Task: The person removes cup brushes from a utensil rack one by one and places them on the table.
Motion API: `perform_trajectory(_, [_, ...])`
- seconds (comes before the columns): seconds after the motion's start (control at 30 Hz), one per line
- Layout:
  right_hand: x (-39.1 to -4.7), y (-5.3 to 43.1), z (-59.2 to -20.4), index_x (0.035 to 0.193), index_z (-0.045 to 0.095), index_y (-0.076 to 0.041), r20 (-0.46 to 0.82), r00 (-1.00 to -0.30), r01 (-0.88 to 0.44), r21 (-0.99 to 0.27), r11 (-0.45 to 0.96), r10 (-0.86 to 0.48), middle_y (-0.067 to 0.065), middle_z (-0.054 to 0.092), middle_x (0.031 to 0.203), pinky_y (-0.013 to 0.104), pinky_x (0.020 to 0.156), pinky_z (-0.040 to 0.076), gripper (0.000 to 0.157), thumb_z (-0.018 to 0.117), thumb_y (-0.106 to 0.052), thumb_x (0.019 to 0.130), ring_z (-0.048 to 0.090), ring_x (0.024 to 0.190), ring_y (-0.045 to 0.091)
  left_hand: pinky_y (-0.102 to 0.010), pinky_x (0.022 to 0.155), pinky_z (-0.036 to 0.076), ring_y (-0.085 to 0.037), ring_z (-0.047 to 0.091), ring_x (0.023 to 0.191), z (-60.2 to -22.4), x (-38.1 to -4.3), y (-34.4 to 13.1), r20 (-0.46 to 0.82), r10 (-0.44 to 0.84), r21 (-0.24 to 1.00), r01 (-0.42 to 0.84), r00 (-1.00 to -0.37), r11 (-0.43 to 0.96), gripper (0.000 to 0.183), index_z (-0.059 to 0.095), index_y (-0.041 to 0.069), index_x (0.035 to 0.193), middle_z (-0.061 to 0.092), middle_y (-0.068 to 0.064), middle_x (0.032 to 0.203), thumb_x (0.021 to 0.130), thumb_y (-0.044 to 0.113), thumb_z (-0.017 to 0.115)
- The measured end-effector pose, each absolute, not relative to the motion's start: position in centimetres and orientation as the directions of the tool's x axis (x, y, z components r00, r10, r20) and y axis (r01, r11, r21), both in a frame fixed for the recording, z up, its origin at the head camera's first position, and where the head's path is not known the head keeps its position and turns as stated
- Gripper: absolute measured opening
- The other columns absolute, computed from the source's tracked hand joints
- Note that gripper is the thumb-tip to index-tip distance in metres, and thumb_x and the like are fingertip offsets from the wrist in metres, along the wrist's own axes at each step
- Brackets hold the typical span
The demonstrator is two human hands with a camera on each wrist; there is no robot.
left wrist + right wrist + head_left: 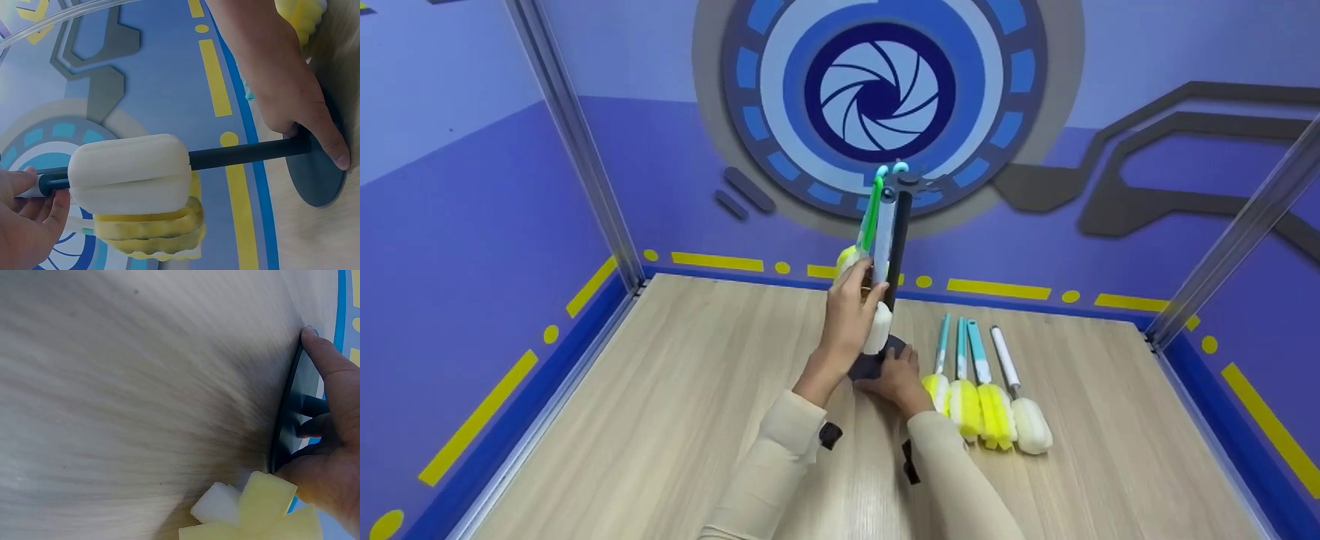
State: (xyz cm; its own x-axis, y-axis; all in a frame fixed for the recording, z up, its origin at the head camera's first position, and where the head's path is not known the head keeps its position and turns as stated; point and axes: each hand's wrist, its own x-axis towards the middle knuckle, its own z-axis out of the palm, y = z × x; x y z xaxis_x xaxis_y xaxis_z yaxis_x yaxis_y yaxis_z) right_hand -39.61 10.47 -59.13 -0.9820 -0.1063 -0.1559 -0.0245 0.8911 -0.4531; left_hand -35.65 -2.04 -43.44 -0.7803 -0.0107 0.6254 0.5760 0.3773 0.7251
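A black stand (898, 251) with a round base (315, 174) stands upright on the table, bottle brushes hanging at its top. In the left wrist view, my left hand (31, 216) pinches the handle of a brush with a white sponge head (132, 173); the head points down alongside the pole. Behind it is a yellow-and-white sponge brush (152, 230), and the head view shows a green handle (872, 214) near the stand's top. Down at the base, my right hand (901, 379) grips it beside the pole, thumb laid across the base (298, 391); some fingers are partly hidden.
To the right of the stand lie several sponge brushes: yellow-and-white ones (996, 416) with teal handles, and a white one (1032, 426) with a white handle. Patterned panels (660, 180) enclose the wooden table (697, 375) at the back and sides.
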Motion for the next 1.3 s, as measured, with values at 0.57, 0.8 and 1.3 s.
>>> perform_trajectory(0.57, [-39.5,10.5,-59.0,0.151,0.031,0.015,-0.128,-0.986,-0.036,-0.446,0.894,-0.103,0.043,0.017,0.155,0.052,0.118,0.030,0.109,0.080,-0.054,0.082,0.019,0.148,0.052,-0.027,0.084,0.057,-0.021,0.068,0.101,-44.1,-34.1,-4.2,0.625,-0.017,0.723,0.571,-0.781,0.389,0.041,0.057,0.001,0.136,0.066,-0.014,0.118,0.098,0.010,0.067])
perform_trajectory(0.8, [-39.6,10.5,-59.1,0.150,0.033,0.015,-0.129,-0.987,-0.029,-0.443,0.896,-0.096,0.043,0.018,0.155,0.051,0.119,0.028,0.105,0.080,-0.050,0.084,0.019,0.148,0.051,-0.029,0.084,0.058,-0.023,0.069,0.099,-44.6,-33.9,-5.6,0.600,-0.055,0.752,0.540,-0.798,0.379,0.039,0.059,-0.001,0.133,0.066,-0.015,0.116,0.097,0.009,0.068])
perform_trajectory(1.3, [-39.8,10.4,-59.3,0.151,0.030,0.015,-0.121,-0.986,-0.052,-0.425,0.904,-0.113,0.046,0.017,0.154,0.054,0.117,0.032,0.109,0.080,-0.054,0.083,0.018,0.147,0.055,-0.032,0.080,0.060,-0.022,0.071,0.094,-46.3,-33.8,-8.5,0.619,-0.117,0.736,0.521,-0.777,0.432,0.031,0.063,0.000,0.123,0.069,-0.013,0.107,0.094,0.008,0.071])
